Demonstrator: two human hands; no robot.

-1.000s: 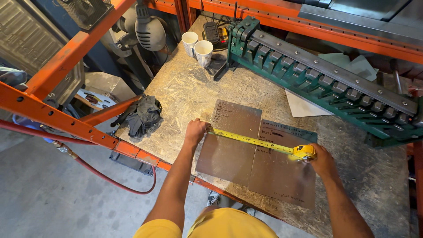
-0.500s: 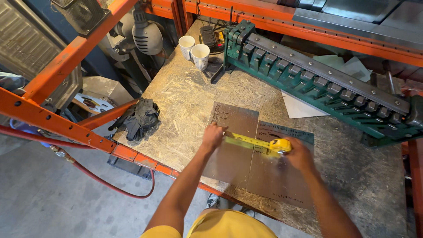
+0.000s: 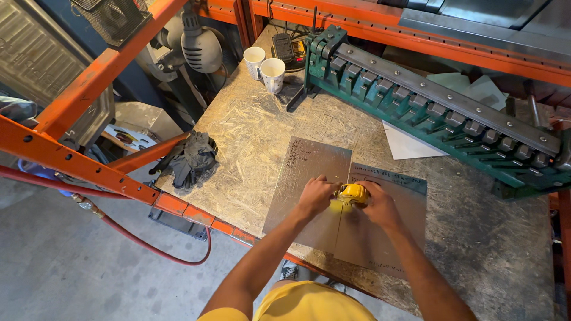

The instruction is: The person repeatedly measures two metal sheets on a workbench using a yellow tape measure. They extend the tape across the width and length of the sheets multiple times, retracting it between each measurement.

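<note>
A yellow tape measure case (image 3: pixel 353 192) is held between both hands, left hand (image 3: pixel 315 196) and right hand (image 3: pixel 379 205) each closed in a narrow grip on it, over a flat grey sheet-metal panel (image 3: pixel 309 163) laid flat for support on the chipboard bench (image 3: pixel 250 131).

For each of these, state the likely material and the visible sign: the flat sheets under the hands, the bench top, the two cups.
Flat sheets: probably thin metal; dull grey sheen.
Bench top: strand board; pressed wood flakes visible.
Two cups: possibly paper; matte white, thin rims.

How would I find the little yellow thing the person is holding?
Look at the wooden workbench below the long green machine. Two grey metal sheets lie there, and both hands meet over them. The yellow tape measure sits between the hands, the only bright yellow thing on the bench.
</note>
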